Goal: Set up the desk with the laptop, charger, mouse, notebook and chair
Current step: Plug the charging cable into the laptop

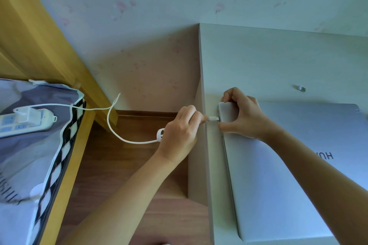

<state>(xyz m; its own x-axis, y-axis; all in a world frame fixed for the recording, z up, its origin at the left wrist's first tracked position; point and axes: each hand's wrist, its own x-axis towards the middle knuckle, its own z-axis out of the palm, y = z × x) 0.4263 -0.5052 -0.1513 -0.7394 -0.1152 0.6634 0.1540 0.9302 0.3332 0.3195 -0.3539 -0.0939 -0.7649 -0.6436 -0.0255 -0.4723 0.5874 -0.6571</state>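
A closed silver laptop (288,165) lies on the white desk (258,61), its left edge near the desk's left side. My right hand (242,114) grips the laptop's far left corner, fingers over the top and thumb below. My left hand (182,133) hangs just off the desk's left edge and pinches the white charger plug (214,118), whose tip meets the laptop's left side. The white charger cable (119,135) loops from that hand back to a white charger brick (26,114) plugged into a power strip (23,122) on the bed.
A small USB dongle (300,88) lies on the desk beyond the laptop. A bed with grey bedding (29,155) and a yellow wooden frame (65,185) stands on the left. Brown wood floor (129,161) fills the gap between bed and desk. A floral-papered wall is behind.
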